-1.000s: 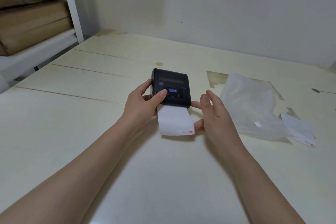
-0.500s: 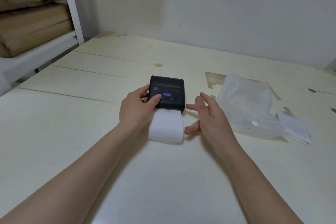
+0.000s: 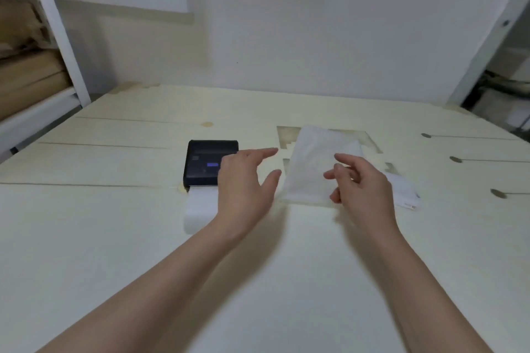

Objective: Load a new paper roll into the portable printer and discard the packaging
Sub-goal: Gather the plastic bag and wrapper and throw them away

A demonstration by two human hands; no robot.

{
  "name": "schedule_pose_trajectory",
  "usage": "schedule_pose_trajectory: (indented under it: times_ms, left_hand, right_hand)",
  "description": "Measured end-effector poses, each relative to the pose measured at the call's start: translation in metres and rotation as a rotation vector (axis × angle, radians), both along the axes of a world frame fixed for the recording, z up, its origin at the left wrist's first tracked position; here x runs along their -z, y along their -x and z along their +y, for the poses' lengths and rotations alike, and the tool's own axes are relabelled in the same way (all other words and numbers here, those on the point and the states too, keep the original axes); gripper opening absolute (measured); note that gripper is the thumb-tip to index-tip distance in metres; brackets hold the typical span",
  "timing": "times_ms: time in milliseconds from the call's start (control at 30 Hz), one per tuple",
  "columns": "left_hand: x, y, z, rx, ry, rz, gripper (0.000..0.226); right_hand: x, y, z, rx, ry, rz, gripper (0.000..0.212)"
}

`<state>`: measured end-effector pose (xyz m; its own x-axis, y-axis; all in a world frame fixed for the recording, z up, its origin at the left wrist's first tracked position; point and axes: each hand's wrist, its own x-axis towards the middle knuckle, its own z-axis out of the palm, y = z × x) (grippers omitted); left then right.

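roll loaded, we turn to packaging. left hand (image 3: 243, 186) spread, empty; right hand (image 3: 364, 183) loosely open above plastic bag (image 3: 312, 163). next: pinch bag, discard.

A black portable printer (image 3: 211, 162) lies flat on the pale wooden table (image 3: 120, 238), a small blue display lit on its top. A strip of white paper (image 3: 199, 210) runs out of its near edge and lies on the table. The left hand (image 3: 245, 186) hovers with fingers spread over the printer's right part, empty, its index finger pointing toward a translucent plastic bag (image 3: 311, 165) just right of the printer. The right hand (image 3: 362, 185) is over the bag's right side, fingers loosely curled (whether they touch the plastic is lost to blur). Beyond that hand a small white paper scrap (image 3: 405, 195) with a red mark lies on the table.
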<state>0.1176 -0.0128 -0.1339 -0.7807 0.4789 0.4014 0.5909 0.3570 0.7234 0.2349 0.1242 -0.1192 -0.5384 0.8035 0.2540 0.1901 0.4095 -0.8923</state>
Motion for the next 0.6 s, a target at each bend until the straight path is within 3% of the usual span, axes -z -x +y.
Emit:
schedule_pose_trajectory:
  times_ms: [67,167,367,467,600]
  left_hand:
    - [-0.002,-0.018,0.020,0.067,0.037,0.005,0.036]
    - [0.001,-0.038,0.047,0.149,0.115,0.038,0.034]
    - [0.015,-0.047,0.074,0.130,0.316,0.115,0.040]
    - [0.020,-0.041,0.078,0.103,0.396,0.114,0.043]
    - [0.025,-0.036,0.080,0.075,0.440,0.109,0.039]
  right_hand:
    - [0.002,-0.017,0.024,0.168,-0.068,-0.022,0.025]
    - [0.011,-0.040,0.063,0.374,-0.158,-0.209,0.032]
    - [0.034,-0.053,0.103,0.522,-0.100,-0.618,0.059]
    - [0.039,-0.046,0.105,0.501,-0.136,-0.655,0.068]
    - [0.039,-0.039,0.111,0.462,-0.041,-0.573,0.081]
